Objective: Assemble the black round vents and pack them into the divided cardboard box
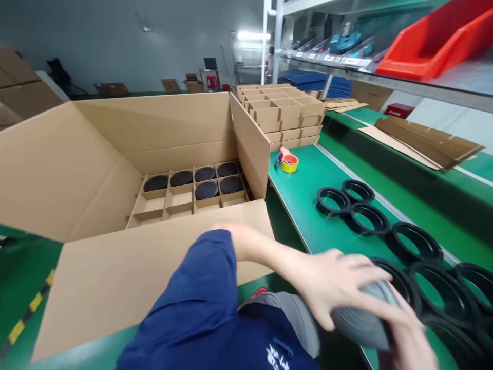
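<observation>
At the lower right, a dark grey round part [364,321] is between my two hands, smeared by motion. My left hand [337,280] reaches across my body, its thumb and fingers spread around the part's near and upper sides. My right hand [414,336] grips the same part from the right, partly cut off by the bottom edge. Just beyond my hands, several black rings [367,218] lie on the green bench [308,195]. To the left stands an open cardboard box [169,123], its divider grid [154,203] holding several black round parts [207,190] and some vacant cells.
Stacked cardboard dividers [287,115] stand behind the box's right flap. A yellow tape roll [289,163] with its dispenser lies on the bench. Flat cardboard sheets [419,141] rest farther back. Overhead at right, a shelf [385,77] carries a red bin [435,43].
</observation>
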Tool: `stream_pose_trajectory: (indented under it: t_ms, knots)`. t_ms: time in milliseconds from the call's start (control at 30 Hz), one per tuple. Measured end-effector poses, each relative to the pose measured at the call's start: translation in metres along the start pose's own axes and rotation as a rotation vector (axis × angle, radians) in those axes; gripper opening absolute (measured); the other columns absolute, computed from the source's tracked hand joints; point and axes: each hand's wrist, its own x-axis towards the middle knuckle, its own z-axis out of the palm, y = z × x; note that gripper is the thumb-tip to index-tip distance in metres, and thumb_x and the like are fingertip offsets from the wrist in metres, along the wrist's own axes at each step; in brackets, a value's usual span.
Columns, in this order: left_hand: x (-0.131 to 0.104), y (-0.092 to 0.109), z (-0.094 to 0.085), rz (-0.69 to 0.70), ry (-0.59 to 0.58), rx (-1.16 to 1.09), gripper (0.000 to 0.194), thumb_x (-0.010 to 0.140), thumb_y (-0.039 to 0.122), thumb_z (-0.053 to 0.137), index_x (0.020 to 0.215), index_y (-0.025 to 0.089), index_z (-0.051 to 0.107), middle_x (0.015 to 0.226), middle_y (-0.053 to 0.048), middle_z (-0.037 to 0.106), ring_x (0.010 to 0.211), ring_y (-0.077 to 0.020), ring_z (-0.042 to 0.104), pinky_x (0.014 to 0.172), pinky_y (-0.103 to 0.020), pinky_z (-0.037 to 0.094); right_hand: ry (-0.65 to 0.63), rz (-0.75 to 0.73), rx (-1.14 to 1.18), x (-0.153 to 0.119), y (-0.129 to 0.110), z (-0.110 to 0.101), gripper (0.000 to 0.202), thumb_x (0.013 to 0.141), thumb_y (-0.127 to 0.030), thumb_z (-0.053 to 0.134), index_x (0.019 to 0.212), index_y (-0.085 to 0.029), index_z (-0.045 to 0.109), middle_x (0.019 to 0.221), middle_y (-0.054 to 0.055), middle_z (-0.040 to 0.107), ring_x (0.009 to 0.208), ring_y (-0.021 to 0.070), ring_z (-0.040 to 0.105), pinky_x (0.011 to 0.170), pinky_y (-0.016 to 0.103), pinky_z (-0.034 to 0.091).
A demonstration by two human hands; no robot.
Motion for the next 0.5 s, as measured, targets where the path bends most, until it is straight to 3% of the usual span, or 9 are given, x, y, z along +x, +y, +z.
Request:
stream_pose_trajectory:
  t_ms: [67,133,167,233,300,367,400,500]
  knots:
    - [-0.046,0.003,-0.048,-0.181,0.107,-0.068,0.096,0.052,0.023,0.087,0.144,0.027,0.061,0.137,-0.012,0.057,0.126,-0.0516,0.052,0.107,-0.060,0.043,-0.160,0.006,0.004,0.011,-0.004,0.017,0.062,0.088,-0.065,0.057,0.146,-0.045,0.054,0.162,-0.003,0.039,0.147,0.0302,0.042,0.111,0.048,0.055]
    - [-0.101,0.008,-0.094,-0.410,0.220,-0.157,0.090,0.055,0.023,0.087,0.142,0.026,0.063,0.133,-0.012,0.060,0.124,-0.0484,0.053,0.114,-0.059,0.036,-0.295,0.038,-0.022,0.022,0.003,0.035,0.059,0.087,-0.065,0.059,0.141,-0.040,0.061,0.157,0.001,0.048,0.142,0.0312,0.049,0.112,0.047,0.053]
    - [-0.132,0.008,-0.115,-0.528,0.347,-0.196,0.088,0.055,0.023,0.089,0.140,0.023,0.064,0.133,-0.013,0.061,0.128,-0.0476,0.050,0.119,-0.058,0.030,-0.337,0.067,-0.036,0.027,0.010,0.042,0.058,0.085,-0.067,0.061,0.135,-0.038,0.066,0.151,0.003,0.054,0.138,0.0321,0.054,0.111,0.046,0.054]
    - [-0.199,0.000,-0.153,-0.799,0.730,-0.109,0.091,0.057,0.028,0.092,0.143,0.024,0.060,0.146,-0.012,0.053,0.140,-0.0432,0.040,0.126,-0.052,0.018,-0.386,0.135,-0.055,0.033,0.028,0.052,0.056,0.081,-0.070,0.064,0.122,-0.033,0.074,0.136,0.006,0.067,0.124,0.0335,0.065,0.105,0.043,0.058]
    - [-0.268,-0.020,-0.180,-1.172,0.952,0.276,0.099,0.063,0.044,0.091,0.150,0.023,0.050,0.153,-0.015,0.043,0.142,-0.0436,0.035,0.124,-0.055,0.019,-0.401,0.188,-0.067,0.036,0.045,0.054,0.058,0.078,-0.072,0.066,0.117,-0.031,0.076,0.128,0.007,0.072,0.115,0.0329,0.071,0.098,0.038,0.061]
    - [-0.329,-0.046,-0.193,-1.650,0.984,0.539,0.105,0.071,0.061,0.082,0.157,0.021,0.036,0.159,-0.022,0.030,0.145,-0.0486,0.028,0.120,-0.059,0.023,-0.391,0.187,-0.097,0.037,0.058,0.050,0.060,0.074,-0.073,0.069,0.115,-0.029,0.077,0.125,0.007,0.073,0.113,0.0321,0.071,0.095,0.035,0.061]
    - [-0.355,-0.060,-0.195,-1.847,0.920,0.541,0.107,0.075,0.067,0.076,0.160,0.022,0.029,0.161,-0.024,0.025,0.146,-0.0493,0.026,0.118,-0.059,0.025,-0.393,0.180,-0.107,0.038,0.063,0.047,0.061,0.074,-0.073,0.070,0.115,-0.029,0.077,0.124,0.007,0.073,0.114,0.0319,0.071,0.095,0.034,0.060]
    - [-0.406,-0.093,-0.191,-2.067,0.809,0.462,0.114,0.071,0.073,0.074,0.161,0.021,0.026,0.162,-0.030,0.018,0.146,-0.0573,0.020,0.114,-0.066,0.027,-0.458,0.176,-0.119,0.042,0.071,0.037,0.060,0.077,-0.069,0.070,0.119,-0.027,0.077,0.124,0.007,0.074,0.115,0.0313,0.071,0.095,0.032,0.060]
